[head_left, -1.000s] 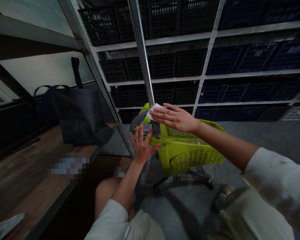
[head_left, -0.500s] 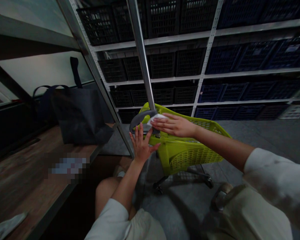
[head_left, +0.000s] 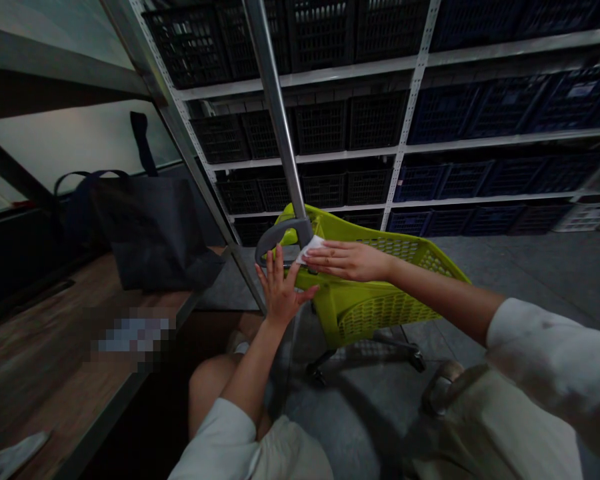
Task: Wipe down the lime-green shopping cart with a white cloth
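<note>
A yellow-green shopping cart with perforated sides stands on wheels in front of me. Its grey handle is a rounded loop, joined to a metal pole that rises up and away. My right hand presses a folded white tissue with flat fingers against the right side of the handle. Beside it, my left hand rests with spread fingers at the lower part of the handle and holds nothing.
To the left is a wooden bench bearing a dark tote bag and a white cloth. Behind the cart, a white shelving rack carries rows of black crates and blue crates.
My right hand and the tissue have slid a little downward along the handle's right side. My left hand stays almost in place, and the view has shifted slightly.
</note>
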